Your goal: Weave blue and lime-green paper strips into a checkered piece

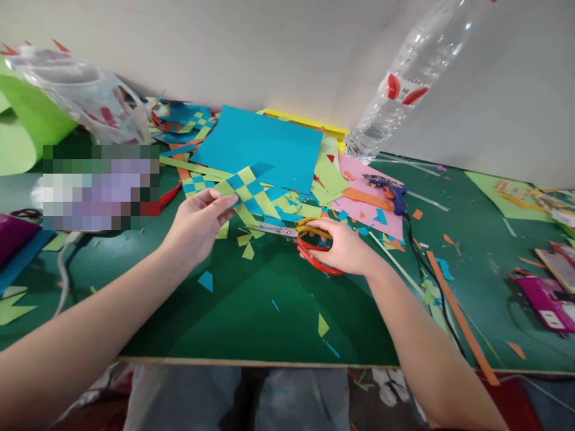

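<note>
Between thumb and fingers, my left hand (204, 215) pinches a woven paper piece (247, 190) in a blue and light green checker pattern. Its loose strip ends point right and down. My right hand (344, 242) grips scissors (314, 230) with one yellow and one red handle. The blades point left, just below the woven piece; whether they touch it I cannot tell. Green paper scraps (245, 240) lie under the blade tips. Behind the woven piece lies a large blue paper sheet (265, 143).
A clear plastic bottle (390, 96) stands tilted at the wall. A blue glue gun (393, 194) rests on pink paper (368, 211), its black cord running forward. At the left are a plastic bag (96, 99) and a blurred-out device (99, 188). Paper scraps litter the green table (251, 335).
</note>
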The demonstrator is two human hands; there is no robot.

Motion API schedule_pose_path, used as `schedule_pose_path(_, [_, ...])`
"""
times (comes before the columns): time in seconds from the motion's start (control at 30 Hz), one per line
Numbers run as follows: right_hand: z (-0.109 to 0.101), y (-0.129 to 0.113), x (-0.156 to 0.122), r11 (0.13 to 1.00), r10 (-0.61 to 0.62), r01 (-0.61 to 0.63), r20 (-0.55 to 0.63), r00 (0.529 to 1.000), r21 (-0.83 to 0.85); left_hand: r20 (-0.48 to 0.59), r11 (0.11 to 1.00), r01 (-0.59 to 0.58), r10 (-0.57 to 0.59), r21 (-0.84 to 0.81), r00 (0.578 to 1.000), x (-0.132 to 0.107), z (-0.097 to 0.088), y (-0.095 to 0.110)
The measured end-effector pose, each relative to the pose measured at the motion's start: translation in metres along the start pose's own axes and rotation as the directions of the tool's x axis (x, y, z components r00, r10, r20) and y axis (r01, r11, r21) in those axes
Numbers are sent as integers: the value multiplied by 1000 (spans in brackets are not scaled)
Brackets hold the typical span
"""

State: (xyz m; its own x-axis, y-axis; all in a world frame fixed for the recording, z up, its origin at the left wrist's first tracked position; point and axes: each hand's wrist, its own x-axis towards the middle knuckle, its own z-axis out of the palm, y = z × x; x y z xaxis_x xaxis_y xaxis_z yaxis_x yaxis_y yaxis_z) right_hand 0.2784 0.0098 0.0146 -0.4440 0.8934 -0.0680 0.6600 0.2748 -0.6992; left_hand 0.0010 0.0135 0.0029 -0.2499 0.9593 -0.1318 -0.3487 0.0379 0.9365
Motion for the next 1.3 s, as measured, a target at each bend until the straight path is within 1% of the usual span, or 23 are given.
schedule_pose_path(0.27, [-2, -4, 1, 1000, -30, 29, 8, 1000, 8, -9, 999, 31, -31, -16, 999, -1, 2, 0])
schedule_pose_path(0.47, [-3, -2, 1, 999, -2, 0, 45, 999, 46, -1, 999, 45, -45, -14, 999, -2, 2, 1])
schedule_pose_path(0.57, [-4, -3, 1, 1000, 14, -16, 72, 997, 25, 1, 999, 46, -46, -8, 999, -2, 0, 1])
schedule_pose_path(0.63, [-7, -4, 0, 1000, -3, 2, 86, 996, 8, -5, 999, 45, -45, 4, 999, -1, -1, 0])
schedule_pose_path(0.7, [-11, -5, -1, 999, -25, 24, 75, 997, 24, -15, 998, 51, -50, 23, 999, 1, -3, 0])
schedule_pose_path(0.77, [-14, -4, -2, 996, -35, 32, 27, 999, 82, -22, 997, 56, -55, 47, 998, 2, -4, 0])
schedule_pose_path(0.83, [-17, -1, -2, 986, -46, 53, -47, 998, 158, -26, 995, 56, -54, 78, 998, 2, -4, 1])
schedule_pose_path(0.93, [-19, 9, 1, 964, -49, 100, -204, 978, 245, -33, 989, 51, -46, 137, 998, 0, -2, 3])
schedule_pose_path(0.97, [-20, 12, 3, 961, -17, 89, -267, 964, 261, -35, 986, 49, -44, 159, 998, -1, -1, 3])
schedule_pose_path(1.03, [-21, 18, 7, 961, 90, 22, -385, 918, 277, -36, 977, 55, -48, 204, 998, -4, 1, 4])
schedule_pose_path(1.07, [-22, 21, 9, 963, 147, -30, -434, 889, 266, -35, 972, 61, -55, 226, 998, -5, 1, 4])
schedule_pose_path(1.13, [-24, 25, 12, 973, 224, -152, -539, 812, 174, -27, 960, 80, -75, 269, 997, -6, 3, 3])
schedule_pose_path(1.2, [-26, 27, 14, 965, 228, -260, -622, 749, 40, -15, 945, 96, -96, 314, 995, -7, 3, 2])
schedule_pose_path(1.23, [-26, 27, 15, 955, 212, -294, -643, 736, -22, -6, 936, 100, -104, 337, 995, -7, 3, 1])
schedule_pose_path(1.3, [-26, 29, 16, 939, 175, -324, -654, 736, -114, 20, 917, 103, -120, 386, 993, -8, 3, -1])
